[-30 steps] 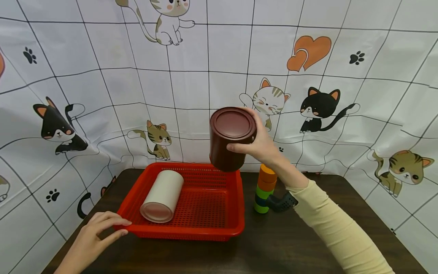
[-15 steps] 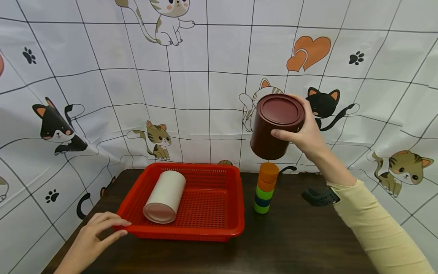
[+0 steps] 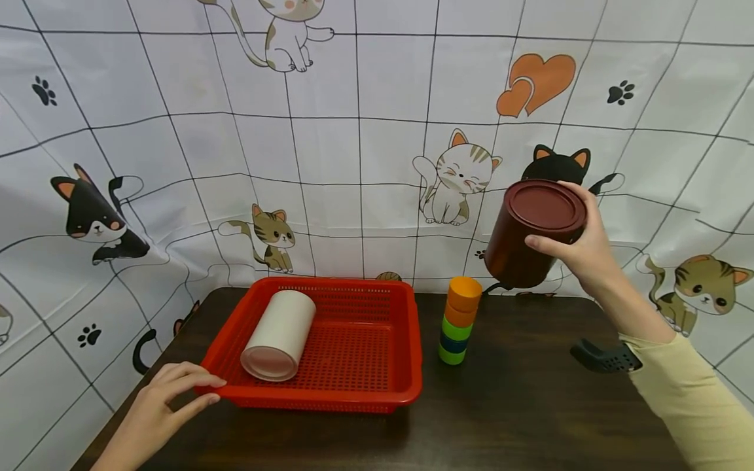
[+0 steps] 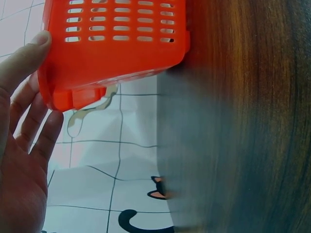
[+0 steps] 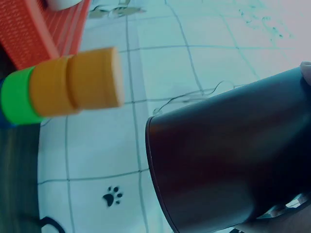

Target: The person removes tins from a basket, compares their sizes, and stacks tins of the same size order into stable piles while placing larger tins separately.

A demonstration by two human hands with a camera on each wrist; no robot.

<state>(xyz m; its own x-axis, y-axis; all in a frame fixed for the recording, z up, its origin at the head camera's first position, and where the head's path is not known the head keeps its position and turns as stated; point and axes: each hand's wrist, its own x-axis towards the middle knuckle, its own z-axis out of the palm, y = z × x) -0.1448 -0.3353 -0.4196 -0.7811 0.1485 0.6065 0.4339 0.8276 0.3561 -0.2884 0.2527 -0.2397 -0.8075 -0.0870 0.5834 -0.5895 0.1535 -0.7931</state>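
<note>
My right hand (image 3: 595,252) grips a dark brown canister (image 3: 521,252) near its lidded top, thumb on the near side and fingers round the far side. The canister is held in the air, tilted, beyond the right side of a stack of orange, green and dark blue round pieces (image 3: 456,320). In the right wrist view the canister (image 5: 228,160) fills the right part, its lower end pointing towards the stack. My left hand (image 3: 161,405) pinches the front left corner of a red plastic basket (image 3: 330,396); the left wrist view has the thumb and fingers (image 4: 31,53) at its rim.
A white cylindrical canister (image 3: 279,333) lies on its side in the left part of the basket. All stand on a dark wooden table (image 3: 506,418). Behind it hangs a white gridded sheet (image 3: 389,157) with cartoon cats.
My right hand has carried the brown canister rightwards, from over the basket's right edge, past the stack, dipping lower at the end. The left hand stays at the basket's corner.
</note>
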